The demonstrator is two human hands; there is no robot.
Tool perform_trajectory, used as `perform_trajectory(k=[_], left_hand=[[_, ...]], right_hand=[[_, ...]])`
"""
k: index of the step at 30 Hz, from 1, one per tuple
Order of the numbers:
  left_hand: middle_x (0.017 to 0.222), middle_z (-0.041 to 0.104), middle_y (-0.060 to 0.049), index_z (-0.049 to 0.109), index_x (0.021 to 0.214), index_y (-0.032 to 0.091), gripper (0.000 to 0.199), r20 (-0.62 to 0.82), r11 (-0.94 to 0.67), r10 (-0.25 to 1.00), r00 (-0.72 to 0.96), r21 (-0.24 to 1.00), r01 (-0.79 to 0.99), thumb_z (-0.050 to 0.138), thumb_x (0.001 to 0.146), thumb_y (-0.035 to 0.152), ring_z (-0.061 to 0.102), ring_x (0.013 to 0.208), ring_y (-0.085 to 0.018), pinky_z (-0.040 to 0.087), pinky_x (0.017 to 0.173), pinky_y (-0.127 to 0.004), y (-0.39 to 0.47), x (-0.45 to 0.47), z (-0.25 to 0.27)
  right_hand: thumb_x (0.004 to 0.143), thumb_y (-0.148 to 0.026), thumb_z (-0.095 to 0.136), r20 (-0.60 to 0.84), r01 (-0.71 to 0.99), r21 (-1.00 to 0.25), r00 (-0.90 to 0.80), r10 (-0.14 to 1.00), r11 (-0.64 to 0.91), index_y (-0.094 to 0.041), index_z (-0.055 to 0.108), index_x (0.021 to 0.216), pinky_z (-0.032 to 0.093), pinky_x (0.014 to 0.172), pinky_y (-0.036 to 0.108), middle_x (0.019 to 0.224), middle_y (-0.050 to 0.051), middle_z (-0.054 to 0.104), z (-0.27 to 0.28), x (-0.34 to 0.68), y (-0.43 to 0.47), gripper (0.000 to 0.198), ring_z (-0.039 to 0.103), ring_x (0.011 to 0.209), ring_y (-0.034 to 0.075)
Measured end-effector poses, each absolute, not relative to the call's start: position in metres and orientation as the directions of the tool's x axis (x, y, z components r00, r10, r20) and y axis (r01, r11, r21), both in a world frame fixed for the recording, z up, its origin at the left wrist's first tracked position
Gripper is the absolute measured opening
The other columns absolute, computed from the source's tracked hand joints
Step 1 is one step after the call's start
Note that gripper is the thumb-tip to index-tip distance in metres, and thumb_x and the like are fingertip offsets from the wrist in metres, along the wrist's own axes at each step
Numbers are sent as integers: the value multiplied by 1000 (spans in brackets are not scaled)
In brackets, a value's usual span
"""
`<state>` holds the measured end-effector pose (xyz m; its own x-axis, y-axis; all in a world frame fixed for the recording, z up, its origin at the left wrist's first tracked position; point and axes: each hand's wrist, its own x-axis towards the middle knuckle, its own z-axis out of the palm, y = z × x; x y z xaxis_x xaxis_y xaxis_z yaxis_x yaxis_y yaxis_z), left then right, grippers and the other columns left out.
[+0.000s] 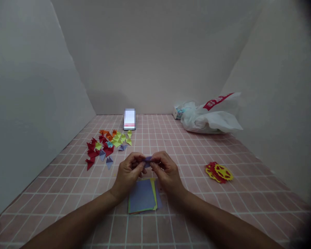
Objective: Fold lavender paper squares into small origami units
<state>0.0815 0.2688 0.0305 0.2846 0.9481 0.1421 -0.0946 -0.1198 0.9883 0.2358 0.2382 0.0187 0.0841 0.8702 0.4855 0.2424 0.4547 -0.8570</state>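
Between the fingertips of both hands is a small folded piece of purple paper (148,159), mostly covered by the fingers. My left hand (129,173) pinches its left side with thumb and fingers. On its right side, my right hand (168,173) grips it the same way. Just below the hands lies a stack of coloured paper sheets (142,197), bluish-purple on top with yellow edges showing. To the left, several folded paper figures (107,145) in red, orange, yellow-green, blue and purple are scattered in a loose group.
A phone with a lit screen (129,119) stands at the back. Far right sit a white plastic bag (209,119) and a patterned box (177,112) partly behind it. Red and yellow cut-out shapes (219,172) lie to the right. White walls enclose the pink checked tablecloth (93,207).
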Motion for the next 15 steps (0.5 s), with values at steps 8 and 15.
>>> perform_trajectory(k=[8,15], left_hand=[[75,63,2,64,93,18,12,220,-217,933,284,975,-41,64,83,24,63,57,-10,52,52,-20,269,78,28],[67,64,1,64,86,17,8,195,-208,939,283,978,18,64,80,22,63,57,-12,50,51,-20,270,78,32]], right_hand=[[89,-10,56,543,275,-816,61,837,509,-23,61,86,45,69,30,86,2,56,23,235,238,14,56,82,17],[89,-12,55,535,275,-817,33,844,507,-23,61,86,46,70,32,85,2,58,26,237,237,13,58,81,17]])
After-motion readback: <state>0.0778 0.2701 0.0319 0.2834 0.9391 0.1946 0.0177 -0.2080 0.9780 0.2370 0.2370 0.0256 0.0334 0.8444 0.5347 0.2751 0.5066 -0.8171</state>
